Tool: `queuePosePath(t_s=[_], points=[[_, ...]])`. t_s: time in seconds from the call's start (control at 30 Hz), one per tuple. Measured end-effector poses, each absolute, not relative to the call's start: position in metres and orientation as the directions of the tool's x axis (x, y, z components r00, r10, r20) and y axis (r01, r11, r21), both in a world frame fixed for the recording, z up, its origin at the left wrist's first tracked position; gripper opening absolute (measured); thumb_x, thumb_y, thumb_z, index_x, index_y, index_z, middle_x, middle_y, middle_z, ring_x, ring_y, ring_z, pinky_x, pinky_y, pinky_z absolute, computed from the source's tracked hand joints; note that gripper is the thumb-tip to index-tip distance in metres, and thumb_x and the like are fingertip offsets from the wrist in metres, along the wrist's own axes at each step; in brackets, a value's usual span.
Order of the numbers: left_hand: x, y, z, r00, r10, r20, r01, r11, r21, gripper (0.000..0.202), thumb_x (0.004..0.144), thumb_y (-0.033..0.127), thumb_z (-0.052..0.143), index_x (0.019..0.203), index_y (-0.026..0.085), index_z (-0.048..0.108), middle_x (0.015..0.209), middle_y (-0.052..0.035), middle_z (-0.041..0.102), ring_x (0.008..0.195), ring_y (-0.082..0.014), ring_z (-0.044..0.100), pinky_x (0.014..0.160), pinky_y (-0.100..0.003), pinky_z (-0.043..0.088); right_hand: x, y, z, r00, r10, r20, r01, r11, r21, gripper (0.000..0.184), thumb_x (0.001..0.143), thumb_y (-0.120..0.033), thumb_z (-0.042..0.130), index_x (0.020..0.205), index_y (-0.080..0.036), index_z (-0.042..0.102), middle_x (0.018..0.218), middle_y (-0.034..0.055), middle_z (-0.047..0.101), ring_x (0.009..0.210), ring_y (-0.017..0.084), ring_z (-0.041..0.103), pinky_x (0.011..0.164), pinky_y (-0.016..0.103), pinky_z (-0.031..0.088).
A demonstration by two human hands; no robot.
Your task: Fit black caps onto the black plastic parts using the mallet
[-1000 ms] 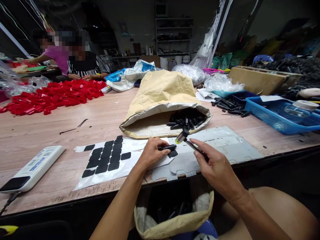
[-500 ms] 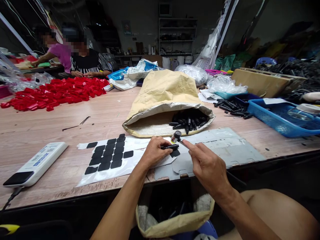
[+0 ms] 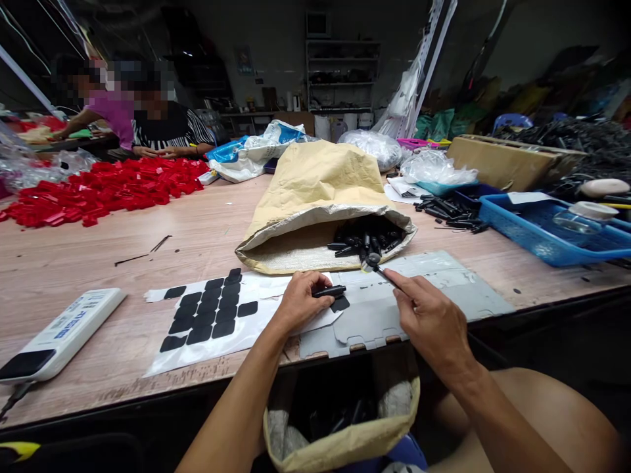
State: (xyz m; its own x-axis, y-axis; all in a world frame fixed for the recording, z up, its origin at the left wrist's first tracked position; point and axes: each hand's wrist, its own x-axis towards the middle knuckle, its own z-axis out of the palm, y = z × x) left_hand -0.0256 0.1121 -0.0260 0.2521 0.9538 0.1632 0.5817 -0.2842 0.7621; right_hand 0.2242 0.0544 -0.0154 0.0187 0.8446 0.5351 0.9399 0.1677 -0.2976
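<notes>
My left hand (image 3: pixel 300 301) is closed on a short black plastic piece (image 3: pixel 331 291), holding it down on a black pad (image 3: pixel 340 304) that lies on the grey sheet (image 3: pixel 434 289). My right hand (image 3: pixel 430 316) grips the handle of a small hammer, index finger stretched along it. The hammer's head (image 3: pixel 370 261) hovers just right of the black piece, near the mouth of the paper sack (image 3: pixel 315 190). Several more black pieces (image 3: pixel 367 240) lie inside the sack. A white backing sheet with several black pads (image 3: pixel 211 312) is to the left.
A white power strip (image 3: pixel 59 335) lies at the left. A pile of red parts (image 3: pixel 103 187) covers the far left, where two people work. A blue basket (image 3: pixel 547 230), a cardboard box (image 3: pixel 507 157) and loose black parts (image 3: pixel 451 211) stand right. An open sack (image 3: pixel 340 427) hangs below the table edge.
The hammer head has swung from above the black piece to the right and farther off, toward the sack's mouth. My left hand has kept its hold on the piece.
</notes>
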Motion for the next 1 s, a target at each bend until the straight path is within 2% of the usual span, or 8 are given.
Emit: queuePosePath(t_s=[0.17,0.3,0.53,0.8,1.0], points=[[-0.027,0.113,-0.027,0.255,0.956,0.147,0.568,-0.271,0.777,0.018,0.073,0.019,0.072,0.091,0.024,0.07,0.096,0.0002,0.071,0.103,-0.0244,0.055,0.089,-0.035,0.044,0.27,0.074,-0.027,0.103,0.868,0.486,0.982,-0.012,-0.187,0.043,0.09,-0.011,0.057,0.123,-0.032,0.074,0.097,0.0012,0.072,0.084,0.019,0.061,0.07,0.033,0.034],[-0.027,0.114,-0.028,0.243,0.96,0.141,0.573,-0.259,0.777,0.02,0.072,0.017,0.073,0.09,0.024,0.07,0.095,0.0,0.07,0.102,-0.0239,0.057,0.089,-0.034,0.044,0.286,0.084,-0.041,0.176,0.854,0.49,0.979,-0.098,-0.181,0.039,0.088,-0.013,0.058,0.115,-0.034,0.078,0.094,0.0019,0.072,0.086,0.022,0.055,0.072,0.035,0.03],[-0.027,0.114,-0.028,0.242,0.961,0.13,0.564,-0.249,0.788,0.02,0.072,0.016,0.072,0.09,0.024,0.069,0.094,0.0002,0.068,0.103,-0.0239,0.055,0.089,-0.034,0.043,0.281,0.089,-0.055,0.241,0.775,0.585,0.963,-0.115,-0.245,0.033,0.087,-0.02,0.061,0.112,-0.032,0.079,0.111,0.0057,0.064,0.095,0.022,0.053,0.076,0.036,0.031],[-0.026,0.111,-0.03,0.213,0.97,0.116,0.546,-0.217,0.809,0.02,0.071,0.017,0.071,0.09,0.024,0.069,0.098,-0.0007,0.066,0.1,-0.0234,0.056,0.091,-0.035,0.044,0.282,0.089,-0.055,0.226,0.781,0.582,0.964,-0.094,-0.249,0.033,0.089,-0.019,0.061,0.114,-0.03,0.078,0.098,0.0043,0.067,0.088,0.021,0.051,0.075,0.037,0.029],[-0.026,0.114,-0.031,0.225,0.96,0.168,0.572,-0.269,0.775,0.019,0.072,0.015,0.071,0.089,0.023,0.067,0.096,-0.0006,0.066,0.1,-0.0233,0.055,0.089,-0.035,0.044,0.283,0.091,-0.058,0.229,0.776,0.588,0.962,-0.088,-0.258,0.03,0.089,-0.022,0.061,0.114,-0.029,0.077,0.096,0.0042,0.067,0.088,0.021,0.05,0.075,0.036,0.027]])
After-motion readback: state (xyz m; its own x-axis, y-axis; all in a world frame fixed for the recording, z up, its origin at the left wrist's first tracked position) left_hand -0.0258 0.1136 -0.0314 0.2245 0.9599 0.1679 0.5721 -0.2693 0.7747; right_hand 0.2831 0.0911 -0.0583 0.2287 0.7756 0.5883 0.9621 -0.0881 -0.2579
